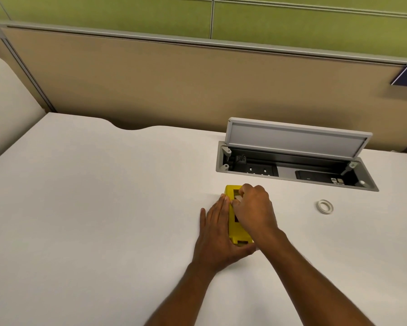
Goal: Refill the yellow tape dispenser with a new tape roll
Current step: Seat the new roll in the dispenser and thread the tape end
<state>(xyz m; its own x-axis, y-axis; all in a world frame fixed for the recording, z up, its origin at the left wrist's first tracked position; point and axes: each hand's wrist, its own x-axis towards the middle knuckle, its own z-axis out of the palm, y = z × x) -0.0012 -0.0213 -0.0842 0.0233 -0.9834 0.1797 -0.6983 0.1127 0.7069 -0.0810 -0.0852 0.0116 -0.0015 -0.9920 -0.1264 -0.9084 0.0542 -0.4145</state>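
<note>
The yellow tape dispenser (236, 228) lies on the white desk (103, 196), a little right of centre. My left hand (215, 234) lies flat against its left side, thumb wrapped around its near end. My right hand (254, 209) is on top of the dispenser, fingers curled into an opening where something pale shows; what that is I cannot tell. A white tape roll (325, 206) lies flat on the desk, well to the right of both hands.
An open cable hatch (292, 165) with its grey lid raised is set into the desk just behind the dispenser. A tan partition wall (197, 85) runs along the desk's far edge.
</note>
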